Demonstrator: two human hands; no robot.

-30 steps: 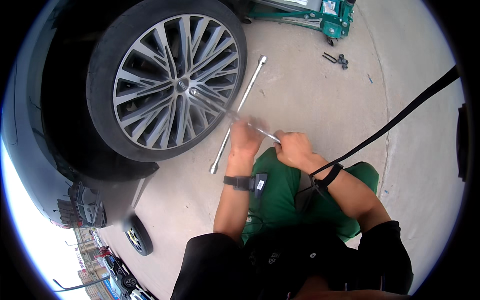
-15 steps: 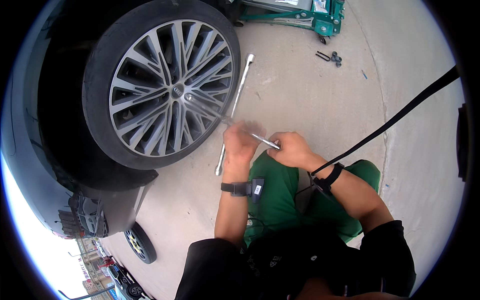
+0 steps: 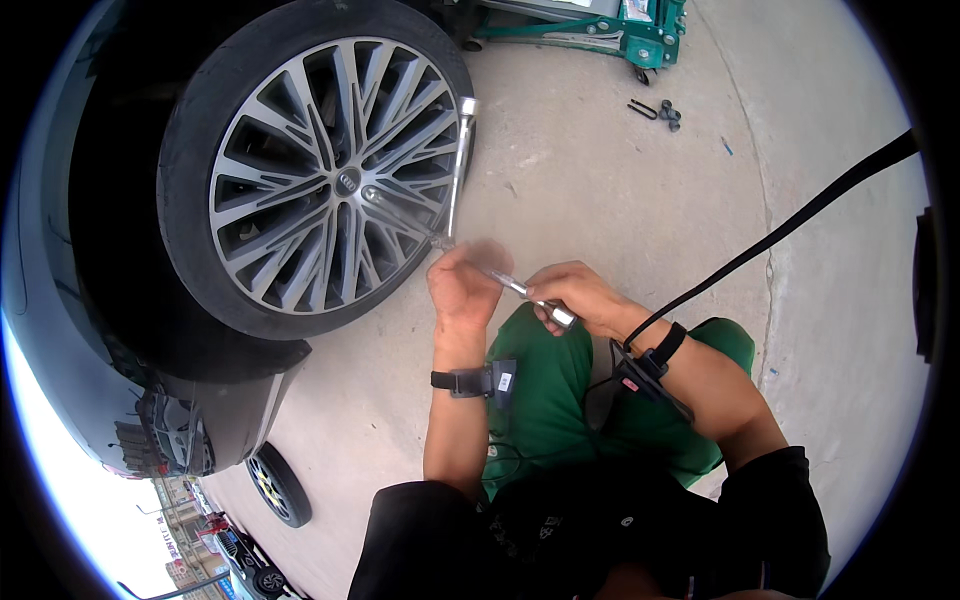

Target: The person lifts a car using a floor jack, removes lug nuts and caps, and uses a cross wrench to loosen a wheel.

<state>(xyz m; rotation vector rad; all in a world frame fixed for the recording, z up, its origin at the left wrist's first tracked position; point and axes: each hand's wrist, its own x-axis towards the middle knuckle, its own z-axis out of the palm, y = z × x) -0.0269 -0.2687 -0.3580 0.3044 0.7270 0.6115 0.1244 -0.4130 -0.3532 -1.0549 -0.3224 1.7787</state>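
Observation:
A chrome four-way lug wrench reaches from near the hub of the car wheel back toward me; its far end meets the spokes beside the centre cap. One arm of it points upward past the tyre's edge. My right hand is closed around the shaft near the wrench's closest socket end, which shows below the fingers. At the wrench's crossing, my left hand is turned palm up, its fingers smeared by motion; whether they grip an arm cannot be made out.
The dark car body stands at left. A green floor jack is at the top. A U-shaped clip and several dark lug pieces lie on the concrete. A spare wheel lies lower left. A black strap crosses at right.
The wrench has turned: its lower arm no longer shows and its upper arm now overlaps the tyre's edge. My left hand shifted slightly left. More of the near socket shows below my right hand.

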